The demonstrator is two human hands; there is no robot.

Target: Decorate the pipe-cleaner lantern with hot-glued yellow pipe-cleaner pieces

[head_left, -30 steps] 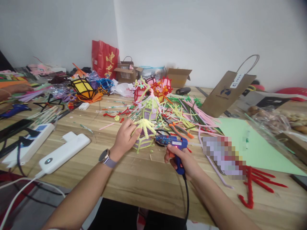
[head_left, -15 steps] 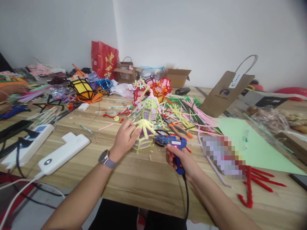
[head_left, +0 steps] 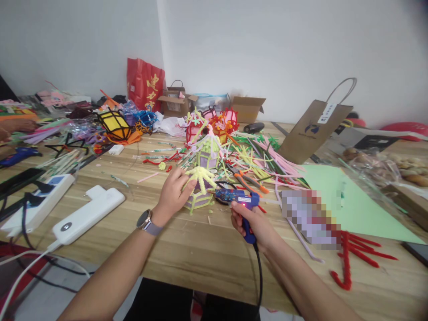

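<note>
My left hand (head_left: 174, 191) grips the left side of a small lantern (head_left: 200, 199) made of pale yellow pipe cleaners with purple panels, standing on the table. Its fingers close on the lantern's roof edge. In my right hand (head_left: 247, 218) is a blue hot glue gun (head_left: 239, 198), its small red light lit. The nozzle points left and sits at the lantern's right side; whether it touches cannot be made out. Just behind stands a similar yellow and purple lantern (head_left: 207, 154) with a pink top.
Orange-handled pliers (head_left: 249, 182) and loose pipe cleaners (head_left: 267, 156) lie behind the glue gun. A power strip (head_left: 40, 200) and white power bank (head_left: 88, 214) are on the left. A brown paper bag (head_left: 314, 129) and green sheet (head_left: 351, 200) are at right. Another person's hand (head_left: 16, 127) shows far left.
Almost nothing differs. Both hands keep their hold and place, and the view has shifted very slightly.
</note>
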